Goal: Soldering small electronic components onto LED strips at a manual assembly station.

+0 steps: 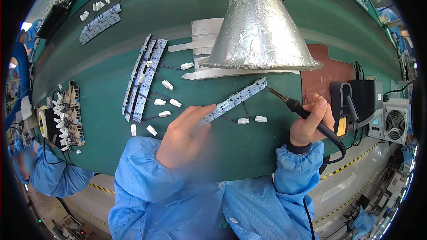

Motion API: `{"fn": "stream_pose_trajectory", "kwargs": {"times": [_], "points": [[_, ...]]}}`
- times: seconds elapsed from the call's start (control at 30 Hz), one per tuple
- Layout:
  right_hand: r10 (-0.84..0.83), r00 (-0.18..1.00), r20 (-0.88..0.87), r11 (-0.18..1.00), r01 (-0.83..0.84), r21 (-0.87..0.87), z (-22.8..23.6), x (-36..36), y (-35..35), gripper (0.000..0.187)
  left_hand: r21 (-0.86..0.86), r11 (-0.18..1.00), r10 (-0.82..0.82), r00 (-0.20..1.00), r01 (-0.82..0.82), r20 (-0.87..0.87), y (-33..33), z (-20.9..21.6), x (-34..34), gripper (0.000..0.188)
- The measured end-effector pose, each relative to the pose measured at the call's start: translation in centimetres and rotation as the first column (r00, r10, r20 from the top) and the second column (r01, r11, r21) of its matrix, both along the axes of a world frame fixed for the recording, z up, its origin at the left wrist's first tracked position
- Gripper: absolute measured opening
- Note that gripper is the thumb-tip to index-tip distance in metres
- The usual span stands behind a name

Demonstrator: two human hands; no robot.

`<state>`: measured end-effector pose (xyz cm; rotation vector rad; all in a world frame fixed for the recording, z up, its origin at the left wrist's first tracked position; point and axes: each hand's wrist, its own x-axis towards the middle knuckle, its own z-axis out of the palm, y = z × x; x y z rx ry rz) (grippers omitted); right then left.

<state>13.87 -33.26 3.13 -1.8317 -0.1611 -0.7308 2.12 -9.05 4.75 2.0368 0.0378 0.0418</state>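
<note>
My left hand (184, 133) is closed on the lower left end of a narrow circuit board (238, 98), which slants up to the right over the green mat. Two dark leads run from this board to white connectors (260, 118) lying on the mat. In my right hand (313, 122) is a soldering iron (302, 110), gripped like a pen. Its tip points up and left, close to the board's far right end; I cannot tell if they touch. Left of my left hand lie several similar circuit boards (153, 66) side by side, their wired white connectors (167, 85) spread to the right.
A foil-covered fume hood (262, 26) hangs over the back. At right stand a soldering iron holder (344, 106) and a box with a fan (394, 121). More boards (101, 23) lie far left, another stack (73, 113) at left. A person in blue (62, 171) sits at lower left.
</note>
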Motion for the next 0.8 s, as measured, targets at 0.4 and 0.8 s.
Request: {"fn": "stream_pose_trajectory", "kwargs": {"times": [0.4, 0.8], "points": [[-0.006, 0.988, 0.157, 0.917, -0.057, 0.395, 0.1, 1.7, -1.0, 0.042, 0.16, 0.987, -0.013, 0.996, 0.0, 0.083, 0.0, 1.3, -0.1, 0.041], [0.045, 0.982, 0.182, 0.898, -0.119, 0.423, -0.6, 1.3, -1.6, 0.04, 0.204, 0.911, 0.33, 0.93, -0.358, 0.16, 9.1, 4.2, -7.6, 0.04]]}}
